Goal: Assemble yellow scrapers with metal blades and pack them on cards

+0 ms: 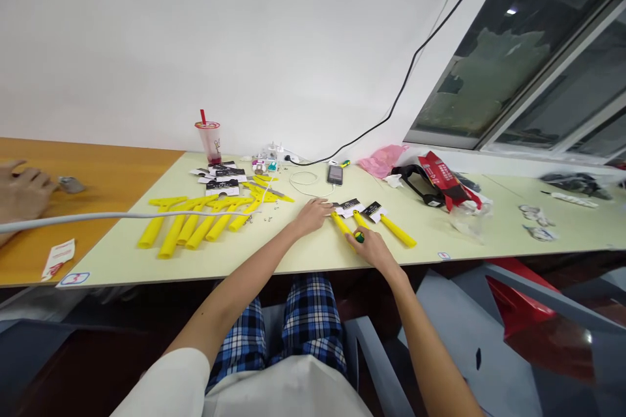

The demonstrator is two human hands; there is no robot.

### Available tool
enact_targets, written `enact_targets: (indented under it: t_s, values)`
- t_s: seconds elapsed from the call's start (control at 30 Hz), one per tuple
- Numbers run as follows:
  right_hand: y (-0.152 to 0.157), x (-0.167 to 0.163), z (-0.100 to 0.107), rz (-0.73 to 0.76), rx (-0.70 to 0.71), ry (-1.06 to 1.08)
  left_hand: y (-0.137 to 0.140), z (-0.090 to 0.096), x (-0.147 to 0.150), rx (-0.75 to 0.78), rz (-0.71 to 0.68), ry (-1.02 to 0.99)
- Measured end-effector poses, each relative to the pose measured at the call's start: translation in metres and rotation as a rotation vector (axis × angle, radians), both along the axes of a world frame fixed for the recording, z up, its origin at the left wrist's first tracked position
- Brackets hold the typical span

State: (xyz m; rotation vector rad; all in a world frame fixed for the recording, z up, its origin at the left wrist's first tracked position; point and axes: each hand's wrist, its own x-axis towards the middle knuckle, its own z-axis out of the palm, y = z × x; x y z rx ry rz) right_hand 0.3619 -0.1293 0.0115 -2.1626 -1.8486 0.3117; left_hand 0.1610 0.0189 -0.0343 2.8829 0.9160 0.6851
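– your right hand point(372, 249), bottom right of the little group: what does it have?
– your fingers are curled closed around a green-and-yellow handle point(360, 236), which looks like a screwdriver's. its working end is hidden from you.
– and your left hand point(313, 215)?
– it's at the top of the nearest yellow tool point(341, 222), palm down, fingers close together by the dark-and-white head. you can't tell whether they pinch it or only rest there.
– so where does that tool lie?
– on the pale table point(127, 255) in front of you, between your two hands. just to its right are a second yellow tool point(360, 219) and a third yellow tool point(398, 232), with black-and-white heads.
– and over to your left?
– a row of yellow handles point(199, 233), with black-faced pieces point(222, 187) behind them and a cup point(211, 141) near the wall. further left, on the orange table point(102, 208), is another person's hand point(24, 186).
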Motion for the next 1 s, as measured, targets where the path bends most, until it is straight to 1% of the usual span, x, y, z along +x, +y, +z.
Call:
enact_targets:
  t_s: [0.1, 0.17, 0.23, 0.27, 0.3, 0.37, 0.47, 0.53, 0.6, 0.67, 0.7, 0.77, 0.83, 0.87, 1.0]
  values:
    - [-0.005, 0.0, -0.001, -0.011, -0.051, -0.098, -0.016, 0.003, -0.015, -0.125, 0.032, -0.054]
    - [-0.01, 0.001, -0.001, -0.016, -0.048, -0.158, -0.035, 0.005, -0.036, -0.173, 0.036, -0.114]
    - [-0.016, 0.001, 0.001, -0.049, 0.01, -0.224, -0.06, 0.006, -0.069, -0.179, 0.012, -0.194]
    - [-0.019, -0.001, 0.002, -0.06, 0.066, -0.252, -0.073, 0.006, -0.089, -0.17, 0.022, -0.241]
    - [-0.02, -0.004, 0.003, -0.056, 0.137, -0.269, -0.086, 0.007, -0.112, -0.157, 0.066, -0.293]
    - [-0.019, -0.018, 0.006, -0.003, 0.292, -0.278, -0.109, 0.009, -0.163, -0.134, 0.173, -0.368]
    - [-0.004, -0.061, 0.004, 0.194, 0.474, -0.234, -0.132, 0.016, -0.243, -0.072, 0.413, -0.458]
    - [0.014, -0.098, -0.002, 0.397, 0.522, -0.174, -0.137, 0.019, -0.292, -0.018, 0.605, -0.515]
    - [0.036, -0.133, -0.011, 0.572, 0.516, -0.141, -0.137, 0.02, -0.333, 0.029, 0.788, -0.567]
    - [0.058, -0.157, -0.021, 0.652, 0.473, -0.163, -0.132, 0.019, -0.365, 0.016, 0.944, -0.574]
    - [0.067, -0.165, -0.025, 0.683, 0.448, -0.181, -0.129, 0.017, -0.376, -0.01, 1.003, -0.573]
    - [0.081, -0.171, -0.033, 0.712, 0.415, -0.185, -0.122, 0.012, -0.392, -0.106, 1.057, -0.568]
    - [0.088, -0.168, -0.038, 0.701, 0.411, -0.149, -0.115, 0.006, -0.397, -0.191, 1.052, -0.564]
    - [0.09, -0.166, -0.04, 0.682, 0.414, -0.12, -0.113, 0.004, -0.397, -0.209, 1.045, -0.559]
    - [0.091, -0.159, -0.045, 0.608, 0.393, -0.028, -0.111, -0.003, -0.389, -0.168, 1.053, -0.538]
